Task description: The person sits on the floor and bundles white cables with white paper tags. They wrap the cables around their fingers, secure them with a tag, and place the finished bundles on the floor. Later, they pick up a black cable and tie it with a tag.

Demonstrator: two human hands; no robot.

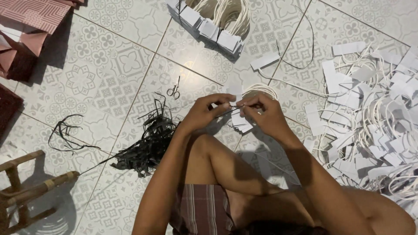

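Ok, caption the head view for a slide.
Seated on patterned tile floor, left hand and right hand pinch a black strip around stacked white tags.

Looks to me like a home doubling as a piecework spot: patterned tile floor [109,78] used as the work surface, person sitting on it. Heaps of white paper tags [370,122] with cords, bundled stacks [209,28], black strap offcuts [148,143], small scissors [174,90], a bamboo stool [26,187] nearby
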